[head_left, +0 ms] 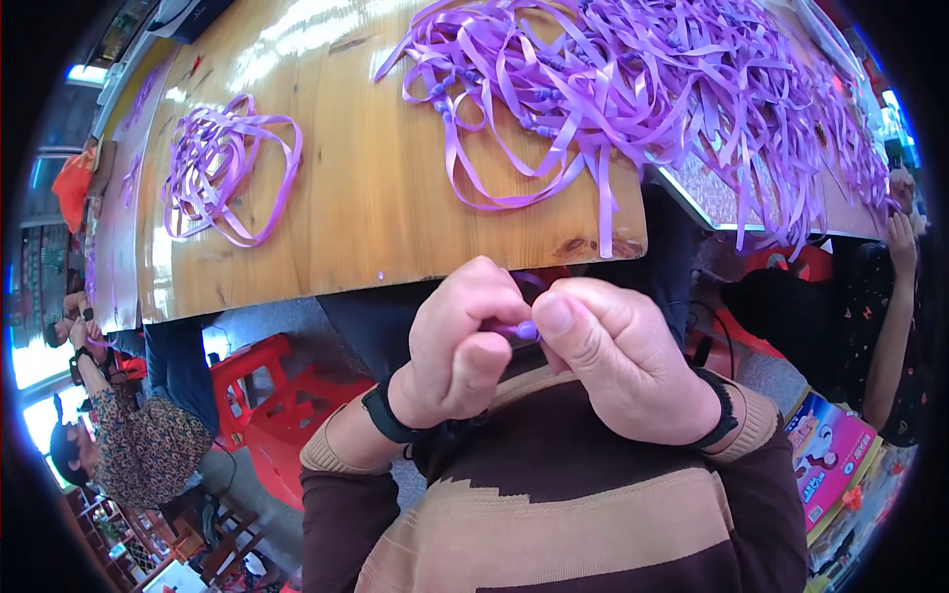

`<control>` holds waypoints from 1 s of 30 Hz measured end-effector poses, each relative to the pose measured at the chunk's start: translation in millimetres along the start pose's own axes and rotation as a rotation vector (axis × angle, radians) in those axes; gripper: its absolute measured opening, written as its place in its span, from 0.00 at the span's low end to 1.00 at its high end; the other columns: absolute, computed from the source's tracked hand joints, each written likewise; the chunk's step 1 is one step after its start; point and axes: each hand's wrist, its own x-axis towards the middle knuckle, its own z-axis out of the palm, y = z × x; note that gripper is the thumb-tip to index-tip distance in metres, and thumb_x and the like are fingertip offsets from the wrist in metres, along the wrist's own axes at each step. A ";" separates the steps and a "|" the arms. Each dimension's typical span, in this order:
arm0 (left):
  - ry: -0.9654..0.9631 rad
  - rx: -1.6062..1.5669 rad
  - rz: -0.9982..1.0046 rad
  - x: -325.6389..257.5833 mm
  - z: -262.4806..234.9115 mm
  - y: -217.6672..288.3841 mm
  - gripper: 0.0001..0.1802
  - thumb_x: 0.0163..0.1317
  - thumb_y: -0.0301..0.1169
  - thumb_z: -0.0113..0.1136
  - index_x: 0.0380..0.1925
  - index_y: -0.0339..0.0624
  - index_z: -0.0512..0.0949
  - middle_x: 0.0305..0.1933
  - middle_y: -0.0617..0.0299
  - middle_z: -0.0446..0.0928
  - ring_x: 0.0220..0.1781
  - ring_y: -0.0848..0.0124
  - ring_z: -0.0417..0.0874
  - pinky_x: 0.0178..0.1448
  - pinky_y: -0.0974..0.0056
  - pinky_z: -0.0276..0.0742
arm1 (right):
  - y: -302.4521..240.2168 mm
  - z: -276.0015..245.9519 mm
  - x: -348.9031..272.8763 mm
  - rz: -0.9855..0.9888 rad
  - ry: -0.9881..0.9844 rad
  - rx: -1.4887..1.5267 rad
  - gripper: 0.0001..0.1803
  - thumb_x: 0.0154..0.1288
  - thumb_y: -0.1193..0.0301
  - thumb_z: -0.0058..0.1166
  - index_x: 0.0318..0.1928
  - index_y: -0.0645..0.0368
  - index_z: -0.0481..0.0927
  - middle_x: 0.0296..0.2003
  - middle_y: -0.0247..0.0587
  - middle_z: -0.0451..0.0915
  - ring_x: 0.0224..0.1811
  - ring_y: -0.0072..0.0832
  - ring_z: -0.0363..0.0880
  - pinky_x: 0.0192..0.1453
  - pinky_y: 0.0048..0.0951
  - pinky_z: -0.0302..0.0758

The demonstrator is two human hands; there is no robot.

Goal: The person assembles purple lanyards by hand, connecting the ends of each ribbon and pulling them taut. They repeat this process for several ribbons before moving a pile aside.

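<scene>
Closest to the camera, a brown and tan sweater (554, 529) covered the person's chest, and both hands were raised just in front of it, near each other. Thumb against curled fingers, the right hand (633, 361) pinched a small purple piece (525, 331), which showed at the tip of its thumb. On the other side, the left hand (450, 341) was partly closed, fingers bent inward and thumb toward the camera; the piece ran into that curl, but its fingertips were hidden, so whether they gripped it could not be told. The piece thus lay between the two hands, mostly covered by them. Each wrist wore a dark band.

Just beyond the hands was the edge of a wooden table (346, 188). On it, ahead and to the right of them, a large heap of purple ribbons (682, 89) spread in tangled loops; ahead and to the left lay a smaller ribbon bundle (227, 173). A red stool (282, 435) stood left of the left hand, below the tabletop.
</scene>
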 end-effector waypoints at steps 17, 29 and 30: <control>0.003 0.175 -0.049 -1.1 2.5 9.7 0.16 0.59 0.39 0.55 0.32 0.36 0.66 0.26 0.60 0.66 0.21 0.77 0.65 0.25 0.74 0.62 | 9.4 -6.0 -3.5 -0.055 -0.043 -0.043 0.15 0.70 0.64 0.37 0.33 0.63 0.71 0.27 0.29 0.67 0.28 0.15 0.61 0.33 0.17 0.60; 0.010 0.142 -0.169 -7.3 -5.7 16.3 0.14 0.59 0.36 0.56 0.33 0.36 0.68 0.29 0.58 0.70 0.28 0.75 0.68 0.32 0.72 0.64 | 9.1 -4.3 0.8 -0.060 -0.037 -0.155 0.15 0.69 0.65 0.38 0.31 0.64 0.71 0.23 0.32 0.68 0.24 0.17 0.62 0.28 0.20 0.60; 0.011 0.141 -0.171 -6.3 -6.8 16.6 0.14 0.59 0.36 0.56 0.33 0.36 0.68 0.29 0.58 0.70 0.28 0.75 0.68 0.32 0.72 0.64 | 8.4 -4.4 1.1 -0.058 -0.038 -0.153 0.15 0.69 0.65 0.38 0.31 0.64 0.71 0.23 0.32 0.68 0.24 0.17 0.62 0.28 0.20 0.60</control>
